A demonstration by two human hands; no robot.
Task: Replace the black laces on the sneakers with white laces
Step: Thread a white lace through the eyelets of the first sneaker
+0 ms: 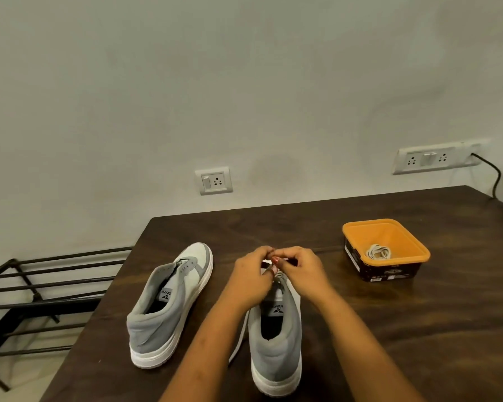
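Hidden: both hands are covering the toe half and eyelets of the nearer sneaker (275, 343), so its lacing cannot be read. Only a short dark strip, the black lace (264, 264), is showing between the hands; where it is running is unclear.

The left hand (251, 281) and the right hand (301, 271) are meeting over the forefoot. Their fingers are curling inward and pinching that lace.

This sneaker is standing on the counter (418, 329) at 6 o'clock. Its long axis is running 6 to 12, with the heel toward the person and the toe pointing to 12.

The second sneaker (163, 309) is sitting at its 9 o'clock, apart from it. Its toe is pointing to about 1 o'clock, and its eyelets are showing bare.

At 2 o'clock, well apart, an orange tub (401, 236) is holding coiled white laces (378, 252). The label print on the tub is too small to read.
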